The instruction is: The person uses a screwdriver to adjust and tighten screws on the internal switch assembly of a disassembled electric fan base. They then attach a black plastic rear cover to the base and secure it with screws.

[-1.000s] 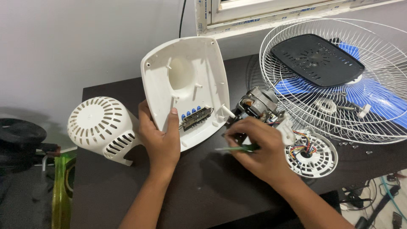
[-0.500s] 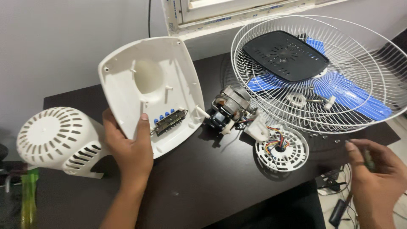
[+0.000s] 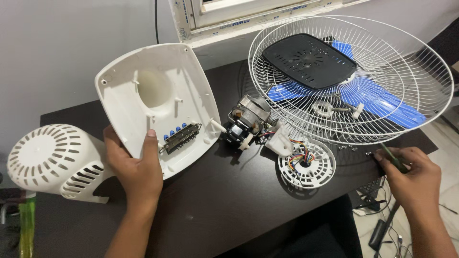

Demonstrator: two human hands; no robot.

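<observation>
Item one, my left hand (image 3: 136, 174): clamped on the lower edge of the white fan housing shell (image 3: 155, 102), thumb over the inner face, fingers behind it. The shell is tilted up off the dark table (image 3: 215, 215), hollow side towards me, with a switch block (image 3: 179, 138) carrying blue buttons near its lower right edge.

Item two, my right hand (image 3: 413, 179): at the right edge of the table, fingers curled closed around a thin green-handled tool (image 3: 394, 160), most likely a screwdriver; its tip I cannot make out.

Item three, fan motor (image 3: 246, 122): lying on the table just right of the shell, coloured wires running from it to a white round slotted plate (image 3: 306, 165) that lies flat nearby.

Item four, white vented motor cover (image 3: 50, 160): on its side at the left end of the table, just beside my left wrist.

Item five, wire fan guard (image 3: 420, 86): resting at the far right of the table, holding a blue blade (image 3: 377, 98), a black disc-shaped panel (image 3: 308, 59) and a white ring nut (image 3: 322, 109).
</observation>
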